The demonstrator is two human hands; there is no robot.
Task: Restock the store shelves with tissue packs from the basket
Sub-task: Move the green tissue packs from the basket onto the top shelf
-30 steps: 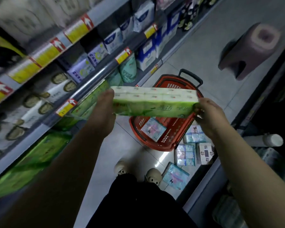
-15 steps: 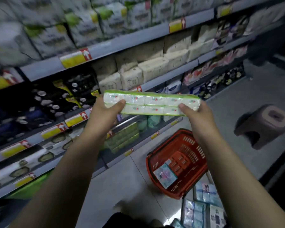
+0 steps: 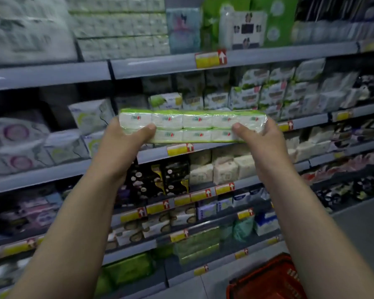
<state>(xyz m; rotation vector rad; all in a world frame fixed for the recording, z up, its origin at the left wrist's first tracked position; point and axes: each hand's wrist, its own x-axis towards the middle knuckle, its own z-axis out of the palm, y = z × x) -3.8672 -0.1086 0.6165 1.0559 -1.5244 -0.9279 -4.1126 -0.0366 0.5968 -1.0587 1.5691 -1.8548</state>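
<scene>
I see the shelving (image 3: 52, 75) filling nearly the whole view, tier over tier of wrapped paper goods. The stock at the far upper left is smeared by blur, and I cannot read any packaging.

In front of the middle tiers, I see the long green-edged tissue pack (image 3: 192, 126) held level in the air, clear of every shelf. The left hand (image 3: 125, 145) grips its left end and the right hand (image 3: 262, 140) grips its right end. On each hand, only the thumb shows on the near face. The other fingers are hidden behind the pack. Its small printed marks are too soft to make out.

At the near right, the red basket (image 3: 266, 281) is cut off by the bottom edge and partly covered by the right forearm, so I cannot tell what it contains.

A yellow price tag (image 3: 211, 59) with a white arrow sits on the upper shelf rim. I cannot read it.
</scene>
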